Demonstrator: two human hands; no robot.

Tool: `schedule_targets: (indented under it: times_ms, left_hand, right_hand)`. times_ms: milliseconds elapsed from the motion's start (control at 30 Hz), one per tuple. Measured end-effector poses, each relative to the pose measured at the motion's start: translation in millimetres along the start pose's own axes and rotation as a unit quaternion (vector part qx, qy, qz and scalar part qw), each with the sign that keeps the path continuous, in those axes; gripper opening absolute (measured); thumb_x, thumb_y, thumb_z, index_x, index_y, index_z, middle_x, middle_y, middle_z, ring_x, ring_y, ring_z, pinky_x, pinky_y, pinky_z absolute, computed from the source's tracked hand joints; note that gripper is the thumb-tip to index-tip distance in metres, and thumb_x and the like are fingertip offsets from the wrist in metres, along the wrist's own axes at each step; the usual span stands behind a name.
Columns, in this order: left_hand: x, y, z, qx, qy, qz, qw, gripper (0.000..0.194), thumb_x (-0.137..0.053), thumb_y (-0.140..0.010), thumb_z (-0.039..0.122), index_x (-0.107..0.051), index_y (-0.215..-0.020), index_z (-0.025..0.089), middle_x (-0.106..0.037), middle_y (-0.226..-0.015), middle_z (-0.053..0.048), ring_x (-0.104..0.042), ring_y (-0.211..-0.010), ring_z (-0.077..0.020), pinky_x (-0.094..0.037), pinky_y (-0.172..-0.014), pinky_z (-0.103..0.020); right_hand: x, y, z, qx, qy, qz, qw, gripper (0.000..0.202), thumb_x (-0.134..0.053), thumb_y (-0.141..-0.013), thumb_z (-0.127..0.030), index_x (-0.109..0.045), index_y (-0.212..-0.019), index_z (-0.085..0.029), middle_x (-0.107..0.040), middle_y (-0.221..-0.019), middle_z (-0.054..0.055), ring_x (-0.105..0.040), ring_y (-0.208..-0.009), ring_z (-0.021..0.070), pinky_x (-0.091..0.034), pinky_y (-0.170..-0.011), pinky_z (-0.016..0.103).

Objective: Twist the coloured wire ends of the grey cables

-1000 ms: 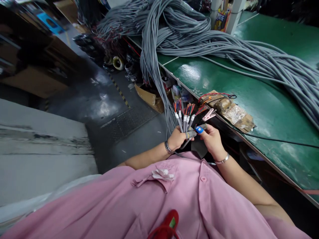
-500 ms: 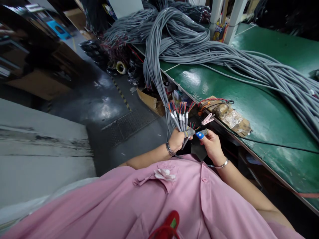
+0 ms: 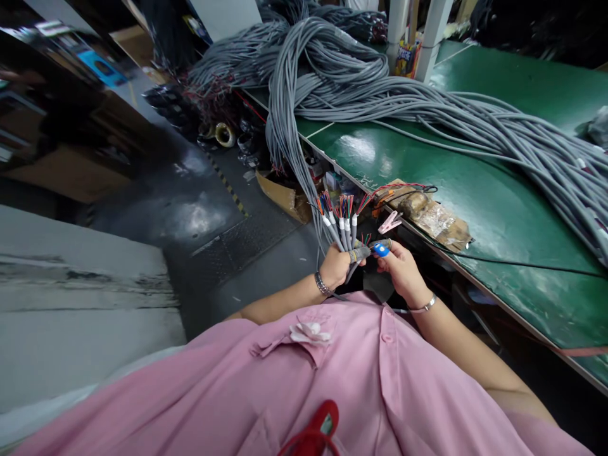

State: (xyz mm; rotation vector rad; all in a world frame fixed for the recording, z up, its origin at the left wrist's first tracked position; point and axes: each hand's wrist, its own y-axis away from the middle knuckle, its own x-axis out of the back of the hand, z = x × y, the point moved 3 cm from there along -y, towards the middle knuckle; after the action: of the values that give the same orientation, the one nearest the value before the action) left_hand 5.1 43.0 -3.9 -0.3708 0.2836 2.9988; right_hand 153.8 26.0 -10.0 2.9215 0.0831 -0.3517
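Note:
My left hand [image 3: 336, 263] is closed around several grey cables [image 3: 344, 235], whose ends point up and away from me. Past white sleeves, their thin coloured wires [image 3: 342, 204] fan out in red, blue, orange and green. A grey covering wraps my left thumb. Close beside it, my right hand [image 3: 401, 266] pinches at some thin wires [image 3: 367, 240] by the left thumb. Blue wrapping covers my right thumb, and a grey cover sits on a right finger. The exact wire between the right fingertips is too small to make out.
A large bundle of grey cables [image 3: 327, 88] lies over the green table [image 3: 536, 209] and hangs off its edge. Near that edge are a taped cardboard piece [image 3: 434, 218] and a pink clip [image 3: 389, 222]. An open cardboard box [image 3: 284, 196] stands on the floor below.
My right thumb and fingers have shifted slightly up against the left thumb. The left hand keeps its hold on the cables. The whole view has moved a little.

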Motion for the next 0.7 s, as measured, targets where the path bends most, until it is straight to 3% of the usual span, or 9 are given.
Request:
schedule_targets:
  times_ms: [233, 433, 567, 700]
  left_hand:
    - [-2.0, 1.6, -0.1, 0.000, -0.009, 0.001, 1.000, 0.026, -0.077, -0.063, 0.034, -0.060, -0.059, 0.014, -0.057, -0.050, 0.001, -0.052, -0.047, -0.0098, -0.039, -0.051, -0.024]
    - [-1.2, 2.0, 6.1, 0.010, -0.028, -0.020, 0.999, 0.027, -0.076, -0.064, 0.035, -0.060, -0.058, 0.014, -0.057, -0.050, 0.000, -0.051, -0.047, -0.0097, -0.038, -0.050, -0.024]
    - [-0.9, 2.9, 1.9, 0.021, -0.022, -0.046, 0.998, 0.026, -0.076, -0.063, 0.033, -0.060, -0.057, 0.013, -0.057, -0.050, -0.001, -0.051, -0.046, -0.0095, -0.036, -0.048, -0.023]
    - [-3.0, 3.7, -3.2, 0.024, -0.027, -0.066, 0.997, 0.025, -0.076, -0.064, 0.032, -0.061, -0.058, 0.013, -0.058, -0.050, -0.001, -0.050, -0.045, -0.0096, -0.037, -0.048, -0.024]
  right_hand:
    - [-3.1, 1.7, 2.5, 0.008, -0.021, 0.048, 0.999, 0.024, -0.077, -0.066, -0.038, -0.063, -0.073, -0.019, -0.057, -0.066, -0.003, -0.047, -0.055, 0.0089, -0.041, -0.050, 0.023]
    - [13.8, 0.3, -0.1, -0.015, -0.137, 0.101, 0.985, 0.024, -0.074, -0.068, -0.034, -0.053, -0.065, -0.020, -0.042, -0.053, -0.007, -0.036, -0.047, 0.0069, -0.038, -0.047, 0.021]
    - [17.5, -0.7, -7.6, -0.056, -0.144, 0.035, 0.987, 0.024, -0.073, -0.070, -0.039, -0.062, -0.080, -0.020, -0.057, -0.068, -0.003, -0.047, -0.056, 0.0081, -0.045, -0.055, 0.022]
    - [9.3, 0.0, -10.4, -0.069, -0.062, -0.038, 0.995, 0.032, -0.074, -0.070, -0.043, -0.067, -0.091, -0.020, -0.065, -0.083, 0.001, -0.056, -0.067, 0.0106, -0.046, -0.060, 0.023]
